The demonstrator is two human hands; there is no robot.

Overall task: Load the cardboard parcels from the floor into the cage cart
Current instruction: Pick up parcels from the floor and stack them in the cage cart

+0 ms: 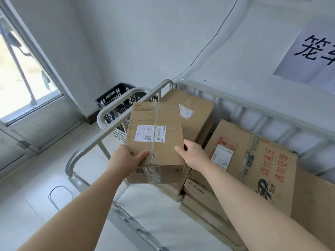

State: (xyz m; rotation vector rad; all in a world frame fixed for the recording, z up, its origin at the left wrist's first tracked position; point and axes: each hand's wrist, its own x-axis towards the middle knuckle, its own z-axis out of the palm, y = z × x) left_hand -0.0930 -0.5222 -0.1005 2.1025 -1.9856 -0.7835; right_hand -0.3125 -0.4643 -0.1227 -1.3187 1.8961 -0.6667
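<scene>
A taped cardboard parcel [155,131] with a white shipping label is held over the left side of the grey metal cage cart [112,127]. My left hand [126,158] grips its near left corner, thumb on top. My right hand [193,154] grips its near right edge. Behind it in the cart lies a longer parcel [197,109]. To the right sits a worn box with red print [262,160], resting on a stack of other boxes [199,194]. The cart's white floor [159,218] shows in front of them.
A black plastic crate [116,96] stands in the corner behind the cart, above a white basket [119,133]. A window and door frame [27,84] are on the left. A paper sign [313,48] hangs on the wall. A thin cable loop [58,194] lies on the tiled floor.
</scene>
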